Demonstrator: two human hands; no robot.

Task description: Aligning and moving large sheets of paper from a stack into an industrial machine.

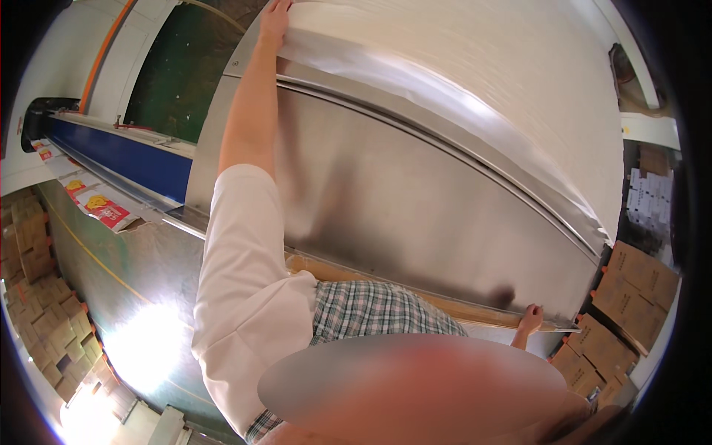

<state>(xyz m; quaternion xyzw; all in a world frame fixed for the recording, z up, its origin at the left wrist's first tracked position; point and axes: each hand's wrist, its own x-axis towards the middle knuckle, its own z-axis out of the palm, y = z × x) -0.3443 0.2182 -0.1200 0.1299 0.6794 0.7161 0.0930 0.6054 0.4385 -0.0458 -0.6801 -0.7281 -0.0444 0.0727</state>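
Blue conveyor rail (122, 156) along left, red-and-yellow printed packets (104, 209) lying below it. Flat brown cardboard cartons (41, 326) stacked at lower left. More brown cartons (630, 297) at right edge, white printed boxes (651, 194) above them. Green floor (189, 67) beyond.

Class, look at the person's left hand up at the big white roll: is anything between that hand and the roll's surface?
Nothing visible. The left hand lies directly on the edge of the white roll, above the curved steel panel. The right hand is far lower, at the panel's bottom edge by the wooden strip.
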